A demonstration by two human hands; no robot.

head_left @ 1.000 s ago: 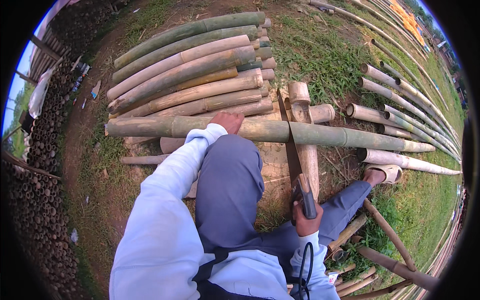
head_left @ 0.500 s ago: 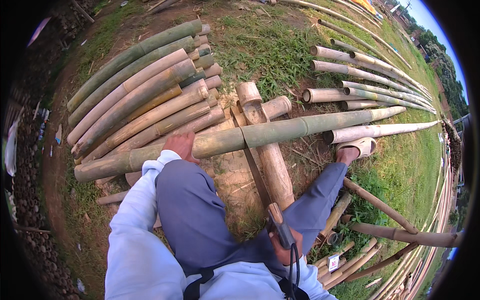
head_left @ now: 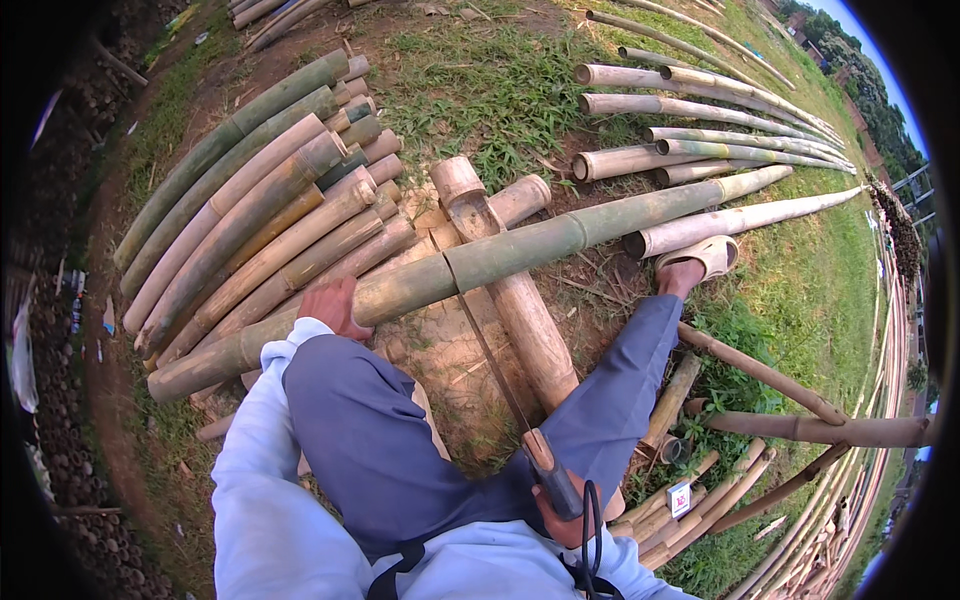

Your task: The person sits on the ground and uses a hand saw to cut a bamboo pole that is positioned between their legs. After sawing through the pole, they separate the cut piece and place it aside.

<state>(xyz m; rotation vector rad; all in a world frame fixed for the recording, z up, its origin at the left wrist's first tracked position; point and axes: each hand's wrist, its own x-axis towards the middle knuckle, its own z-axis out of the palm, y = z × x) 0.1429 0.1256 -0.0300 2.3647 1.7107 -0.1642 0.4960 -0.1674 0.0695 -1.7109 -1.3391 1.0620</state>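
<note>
A long green-tan bamboo pole (head_left: pixel 403 289) slants across in front of me, rising from lower left to upper right. My left hand (head_left: pixel 335 308) grips it left of the cut, fingers over its top. In my right hand (head_left: pixel 566 520), close to my lap, is the wooden handle of a handsaw (head_left: pixel 496 366). The saw's thin blade sits in a narrow slit in the pole, and its tip shows just past the far side. Under the pole, a notched bamboo post (head_left: pixel 532 335) lies across another short bamboo piece (head_left: pixel 522 198).
Cut bamboo lengths (head_left: pixel 262 207) are stacked at the left. Long poles (head_left: pixel 690 109) fan out at the upper right, near my sandalled foot (head_left: pixel 700 262). A bamboo frame (head_left: pixel 790 428) and shorter pieces, with a small white packet (head_left: pixel 679 499) on them, are at the lower right.
My right hand has drawn the saw slightly back toward me, so less blade shows beyond the pole. My left hand keeps its hold. The whole view has shifted a little.
</note>
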